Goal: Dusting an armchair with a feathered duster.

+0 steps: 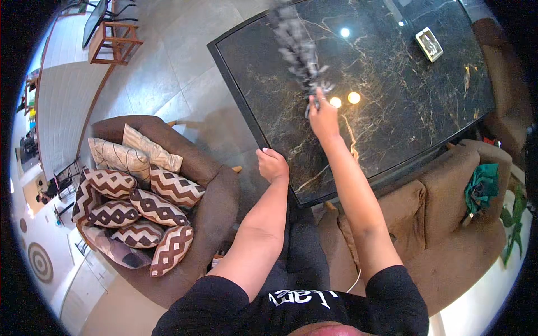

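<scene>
My right hand (323, 115) grips the handle end of a grey feather duster (297, 52). Its fluffy head is blurred and stretches away from me over the dark marble-patterned tabletop (391, 101). My left hand (273, 164) is curled into a loose fist beside the table's near left edge. Nothing shows in its fingers, and I cannot tell whether it touches the edge. A small rectangular box with a pale rim (429, 44) sits on the far right part of the table.
A brown armchair (214, 206) piled with several patterned cushions (159, 206) stands at the left. At the right, a brown sofa (454, 235) runs along the table, with a teal cloth (482, 185) on it. A wooden stool (113, 42) stands on the grey tile floor (180, 71).
</scene>
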The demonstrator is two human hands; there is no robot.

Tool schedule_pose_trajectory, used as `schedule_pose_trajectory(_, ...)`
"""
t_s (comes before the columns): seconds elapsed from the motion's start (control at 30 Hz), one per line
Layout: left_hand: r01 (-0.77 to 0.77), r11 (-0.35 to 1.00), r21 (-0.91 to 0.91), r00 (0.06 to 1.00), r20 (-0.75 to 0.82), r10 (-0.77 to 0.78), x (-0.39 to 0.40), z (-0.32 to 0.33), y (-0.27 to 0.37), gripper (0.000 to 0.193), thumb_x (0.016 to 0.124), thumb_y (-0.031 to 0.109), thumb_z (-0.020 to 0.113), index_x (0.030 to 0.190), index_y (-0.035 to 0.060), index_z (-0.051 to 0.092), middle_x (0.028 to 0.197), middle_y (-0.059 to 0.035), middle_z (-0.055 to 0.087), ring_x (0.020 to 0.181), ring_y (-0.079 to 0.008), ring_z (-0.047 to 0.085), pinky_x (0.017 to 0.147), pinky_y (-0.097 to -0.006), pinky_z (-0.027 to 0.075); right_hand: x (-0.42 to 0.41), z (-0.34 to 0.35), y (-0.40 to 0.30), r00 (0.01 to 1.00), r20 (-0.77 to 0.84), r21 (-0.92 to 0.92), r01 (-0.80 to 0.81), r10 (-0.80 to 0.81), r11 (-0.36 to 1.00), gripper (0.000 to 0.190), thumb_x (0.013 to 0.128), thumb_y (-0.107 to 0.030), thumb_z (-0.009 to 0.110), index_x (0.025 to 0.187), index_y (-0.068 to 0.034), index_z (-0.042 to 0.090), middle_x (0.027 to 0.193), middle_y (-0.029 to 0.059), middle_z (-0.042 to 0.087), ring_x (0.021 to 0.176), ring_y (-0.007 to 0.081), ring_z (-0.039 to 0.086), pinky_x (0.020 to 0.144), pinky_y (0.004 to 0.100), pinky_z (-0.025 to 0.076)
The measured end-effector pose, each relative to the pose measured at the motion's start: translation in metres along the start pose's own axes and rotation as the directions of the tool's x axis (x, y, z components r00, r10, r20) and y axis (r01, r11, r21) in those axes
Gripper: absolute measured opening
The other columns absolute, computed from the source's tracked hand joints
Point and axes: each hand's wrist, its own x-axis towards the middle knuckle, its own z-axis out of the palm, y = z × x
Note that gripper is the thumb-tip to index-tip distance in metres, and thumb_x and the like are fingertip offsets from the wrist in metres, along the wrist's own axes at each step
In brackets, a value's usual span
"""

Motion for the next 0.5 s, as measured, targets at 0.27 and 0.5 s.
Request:
schedule_pose_trajectory(0.27, 0.05, 0.999, 0.014, 0.996, 0.079, -0.051, 0.002, 0.005, -0.006, 0.035, 0.102, 0.03, 0.033, 0.108, 0.0005, 0.051, 0.091, -0.0281, 0.066, 0.078, -0.0493, 0.063, 0.067, -0.0605, 0.047, -0.07, -0.019, -0.006, 0.831, 0.523, -0.209, 0.343, -0.192, 0.916, 0.034, 0.09, -0.025, 0.063, 0.124, -0.023, 0.065, 0.085, 0.0176, 0.066, 0.078, 0.0399, 0.065, 0.068, 0.0487, 0.053)
schedule_pose_trajectory(0.5, 0.039, 0.999, -0.027, 0.998, 0.057, -0.037, 0.002, 0.005, -0.006, 0.032, 0.102, 0.03, 0.035, 0.106, 0.0023, 0.05, 0.088, -0.0266, 0.066, 0.078, -0.0486, 0.063, 0.065, -0.0599, 0.047, -0.085, -0.042, 0.026, 0.996, 0.014, -0.093, 0.092, -0.091, 0.991, 0.035, 0.092, -0.022, 0.065, 0.124, -0.007, 0.064, 0.085, 0.0182, 0.069, 0.079, 0.0343, 0.067, 0.073, 0.0399, 0.051)
